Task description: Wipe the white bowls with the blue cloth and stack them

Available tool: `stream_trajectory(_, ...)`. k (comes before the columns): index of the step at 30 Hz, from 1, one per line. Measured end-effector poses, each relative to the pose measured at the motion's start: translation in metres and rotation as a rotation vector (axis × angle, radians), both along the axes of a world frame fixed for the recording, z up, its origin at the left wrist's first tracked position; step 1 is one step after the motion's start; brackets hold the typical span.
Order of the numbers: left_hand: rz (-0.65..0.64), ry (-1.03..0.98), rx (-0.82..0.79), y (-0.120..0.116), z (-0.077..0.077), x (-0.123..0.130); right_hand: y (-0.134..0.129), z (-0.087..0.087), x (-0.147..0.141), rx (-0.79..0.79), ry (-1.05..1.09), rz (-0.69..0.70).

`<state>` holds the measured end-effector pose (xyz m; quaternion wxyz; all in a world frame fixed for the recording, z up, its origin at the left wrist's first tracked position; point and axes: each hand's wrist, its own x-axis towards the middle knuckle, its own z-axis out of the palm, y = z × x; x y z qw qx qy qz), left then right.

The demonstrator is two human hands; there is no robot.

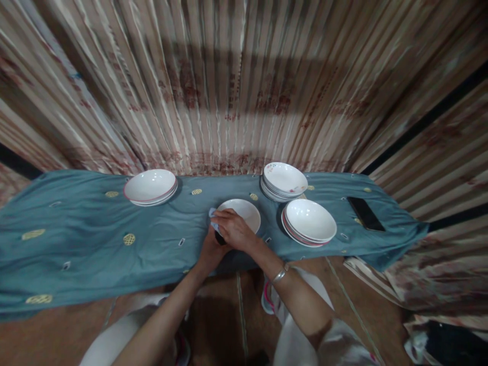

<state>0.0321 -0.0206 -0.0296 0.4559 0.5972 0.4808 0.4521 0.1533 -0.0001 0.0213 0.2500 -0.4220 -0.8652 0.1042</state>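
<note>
Close together near the table's front edge, my two hands work in front of a white plate (pixel 250 216). My right hand (pixel 236 231) is closed on a crumpled pale blue cloth (pixel 214 219). Just below it, my left hand (pixel 211 251) is closed around a small black object (pixel 220 238), partly hidden by the right hand. What kind of object it is, I cannot make out. My hands cover the near left part of the plate, and whether they touch it is not plain.
A stack of pink-rimmed plates (pixel 150 185) stands at the left. To the right are a stack of flower-patterned plates (pixel 285 179) and a nearer stack of white plates (pixel 310 219). A black phone (pixel 365 213) lies farther right on the green tablecloth (pixel 152 259). Pleated curtains (pixel 229 101) hang behind.
</note>
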Motion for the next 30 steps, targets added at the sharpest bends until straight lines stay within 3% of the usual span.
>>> stream_trajectory(8, -0.017, -0.049, 0.022, 0.001, -0.003, -0.002, -0.052, 0.005, 0.023, 0.0, 0.013, 0.006)
stream_trajectory(14, 0.013, 0.011, -0.004, 0.005, -0.01, -0.003, -0.068, 0.003, 0.054, 0.043, 0.047, -0.066)
stream_trajectory(20, 0.021, 0.059, -0.002, 0.008, -0.012, -0.005, -0.076, 0.004, 0.081, 0.07, 0.096, -0.369)
stream_trajectory(26, 0.029, 0.081, 0.009, 0.013, -0.022, -0.007, -0.078, 0.01, 0.09, -0.248, 0.097, -0.635)
stream_trajectory(28, 0.02, 0.072, 0.01, 0.015, -0.025, -0.008, -0.073, 0.004, 0.093, -0.391, 0.211, -0.635)
stream_trajectory(30, 0.004, 0.07, 0.021, 0.016, -0.024, -0.009, -0.067, -0.006, 0.096, -0.547, 0.424, -0.547)
